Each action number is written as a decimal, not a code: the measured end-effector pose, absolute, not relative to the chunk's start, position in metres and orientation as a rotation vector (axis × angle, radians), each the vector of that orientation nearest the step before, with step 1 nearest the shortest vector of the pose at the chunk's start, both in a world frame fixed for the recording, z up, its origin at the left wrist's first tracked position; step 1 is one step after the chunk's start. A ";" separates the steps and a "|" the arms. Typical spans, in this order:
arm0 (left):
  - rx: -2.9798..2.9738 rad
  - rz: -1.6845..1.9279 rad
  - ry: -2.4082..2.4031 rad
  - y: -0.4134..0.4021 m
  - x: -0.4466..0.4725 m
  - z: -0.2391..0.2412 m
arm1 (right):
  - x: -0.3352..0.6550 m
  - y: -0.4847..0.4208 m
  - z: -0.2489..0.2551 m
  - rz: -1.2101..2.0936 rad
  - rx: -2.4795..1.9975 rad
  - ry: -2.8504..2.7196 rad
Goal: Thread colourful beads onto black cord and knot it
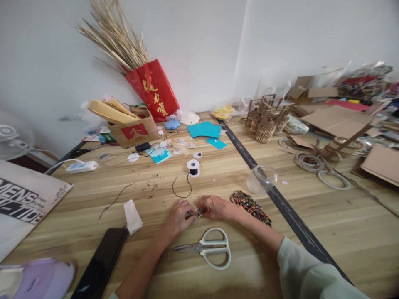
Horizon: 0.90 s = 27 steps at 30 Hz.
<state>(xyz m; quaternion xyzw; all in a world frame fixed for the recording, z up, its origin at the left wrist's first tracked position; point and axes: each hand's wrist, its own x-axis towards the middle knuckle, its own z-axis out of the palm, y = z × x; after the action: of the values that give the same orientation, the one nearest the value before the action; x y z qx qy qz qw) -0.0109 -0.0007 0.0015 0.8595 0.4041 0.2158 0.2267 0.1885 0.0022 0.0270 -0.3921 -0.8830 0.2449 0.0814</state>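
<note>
A small cluster of multicoloured beads (199,213) sits between my two hands, just above the wooden table. My left hand (179,216) pinches its left side, and my right hand (215,207) closes on its right side from above. Fingers partly cover the beads, so any cord in them is hidden. Nearest my hands lie scissors (215,247) with pale green handles, their blades pointing left. To the right, a coiled heap of bead strands (251,206) rests beside my right wrist. Beyond my hands stands a spool of black cord (193,168), a loose end curling on the table.
A black phone (99,261) and a white paper packet (133,216) lie at left. A clear round tub (262,179) stands right, near a dark strip (293,216) across the table. Behind are blue cards (204,129), a cardboard box (134,131) and small woven baskets (266,126).
</note>
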 end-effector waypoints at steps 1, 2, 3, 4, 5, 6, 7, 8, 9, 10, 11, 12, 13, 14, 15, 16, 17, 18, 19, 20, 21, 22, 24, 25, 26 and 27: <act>2.358 0.599 1.115 -0.001 -0.011 0.002 | 0.189 0.002 0.027 0.742 -1.174 -2.631; 2.344 0.609 1.117 -0.001 -0.010 0.003 | 0.190 0.003 0.028 0.757 -1.170 -2.624; 2.327 0.623 1.115 -0.001 -0.010 0.004 | 0.190 0.003 0.028 0.776 -1.160 -2.612; 2.306 0.643 1.115 -0.001 -0.010 0.004 | 0.191 0.003 0.029 0.790 -1.150 -2.592; 2.281 0.668 1.122 -0.001 -0.011 0.005 | 0.192 0.004 0.029 0.793 -1.146 -2.562; 2.254 0.699 1.135 0.000 -0.011 0.004 | 0.192 0.004 0.028 0.778 -1.149 -2.522; 2.230 0.735 1.156 0.000 -0.012 0.004 | 0.192 0.004 0.027 0.745 -1.159 -2.473; 2.210 0.781 1.183 0.002 -0.014 0.003 | 0.191 0.004 0.025 0.700 -1.172 -2.418; 2.194 0.840 1.215 0.003 -0.015 0.002 | 0.190 0.004 0.023 0.648 -1.184 -2.362; 2.184 0.907 1.250 0.005 -0.017 0.000 | 0.189 0.004 0.019 0.600 -1.188 -2.313; 2.177 0.982 1.281 0.007 -0.019 -0.002 | 0.188 0.004 0.015 0.562 -1.185 -2.269; 2.173 1.047 1.318 0.009 -0.021 -0.004 | 0.186 0.004 0.010 0.532 -1.170 -2.235; 2.177 1.100 1.353 0.011 -0.022 -0.007 | 0.184 0.004 0.004 0.503 -1.148 -2.207; 2.198 1.116 1.373 0.013 -0.023 -0.010 | 0.182 0.005 -0.001 0.475 -1.128 -2.178; 2.235 1.105 1.383 0.013 -0.024 -0.013 | 0.181 0.005 -0.005 0.448 -1.117 -2.155; 2.287 1.062 1.380 0.014 -0.024 -0.016 | 0.180 0.005 -0.010 0.422 -1.115 -2.135; 2.345 0.989 1.380 0.013 -0.024 -0.019 | 0.179 0.005 -0.013 0.402 -1.114 -2.124; 2.399 0.895 1.388 0.012 -0.023 -0.022 | 0.178 0.005 -0.016 0.388 -1.113 -2.120; 2.449 0.788 1.398 0.011 -0.023 -0.024 | 0.178 0.005 -0.018 0.377 -1.112 -2.119; 2.494 0.685 1.409 0.009 -0.022 -0.025 | 0.178 0.005 -0.019 0.371 -1.111 -2.121; 2.533 0.597 1.418 0.008 -0.022 -0.026 | 0.178 0.005 -0.019 0.367 -1.113 -2.121; 2.567 0.530 1.423 0.007 -0.022 -0.026 | 0.178 0.005 -0.019 0.363 -1.119 -2.120; 2.627 0.473 1.429 0.005 -0.022 -0.025 | 0.177 0.005 -0.018 0.352 -1.137 -2.119; 2.651 0.477 1.428 0.005 -0.022 -0.024 | 0.177 0.005 -0.018 0.345 -1.144 -2.123; 2.671 0.497 1.423 0.005 -0.022 -0.023 | 0.177 0.005 -0.017 0.337 -1.149 -2.129; 2.686 0.530 1.414 0.005 -0.023 -0.022 | 0.177 0.005 -0.016 0.330 -1.152 -2.135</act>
<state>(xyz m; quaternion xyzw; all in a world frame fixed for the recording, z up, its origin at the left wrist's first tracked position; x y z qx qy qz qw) -0.0228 0.0047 -0.0217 0.8713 0.4587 0.1719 0.0304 0.1769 0.0048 -0.0165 -0.4426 -0.8201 0.1267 0.3399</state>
